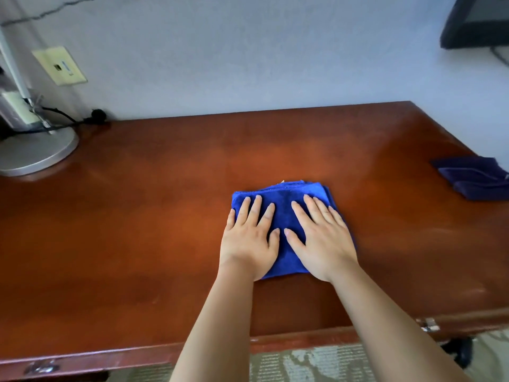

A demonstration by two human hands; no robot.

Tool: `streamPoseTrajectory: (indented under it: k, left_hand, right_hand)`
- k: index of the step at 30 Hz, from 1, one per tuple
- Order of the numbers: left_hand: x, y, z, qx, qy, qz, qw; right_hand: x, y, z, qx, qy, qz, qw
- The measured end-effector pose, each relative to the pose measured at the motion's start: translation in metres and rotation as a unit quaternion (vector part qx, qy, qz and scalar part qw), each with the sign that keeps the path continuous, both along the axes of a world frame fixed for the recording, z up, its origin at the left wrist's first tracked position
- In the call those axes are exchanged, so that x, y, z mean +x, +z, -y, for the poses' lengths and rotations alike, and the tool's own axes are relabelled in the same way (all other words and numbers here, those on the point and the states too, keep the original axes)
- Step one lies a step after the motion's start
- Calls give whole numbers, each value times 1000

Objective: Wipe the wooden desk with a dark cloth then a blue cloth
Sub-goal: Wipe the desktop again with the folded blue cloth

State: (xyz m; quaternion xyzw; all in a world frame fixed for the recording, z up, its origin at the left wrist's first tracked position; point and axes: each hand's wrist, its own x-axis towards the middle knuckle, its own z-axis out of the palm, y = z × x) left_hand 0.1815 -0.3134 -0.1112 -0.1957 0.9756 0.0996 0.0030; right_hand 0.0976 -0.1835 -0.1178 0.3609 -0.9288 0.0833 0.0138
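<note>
A folded bright blue cloth (283,199) lies flat near the middle of the reddish wooden desk (137,230). My left hand (249,239) presses on the cloth's left half with straight, spread fingers. My right hand (322,238) presses beside it on the right half, fingers also straight. Both palms cover much of the cloth. A folded dark navy cloth (473,177) rests on the desk at the far right edge, apart from both hands.
A lamp with a round silver base (35,155) stands at the desk's back left, with black cables (63,117) behind it. A wall outlet plate (59,66) is above. A dark monitor (479,20) hangs at the top right. Carpet (316,362) shows below the front edge.
</note>
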Motion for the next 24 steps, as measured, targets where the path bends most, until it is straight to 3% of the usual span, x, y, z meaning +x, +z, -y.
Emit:
streamPoseTrajectory:
  k: [12, 24]
  left_hand:
    - [-48, 2, 29, -7, 19, 11, 1000]
    - [21, 3, -24, -6, -11, 16, 1000]
  right_hand:
    - [-55, 1, 33, 29, 19, -2, 999]
    - [20, 5, -27, 37, 0, 20, 999]
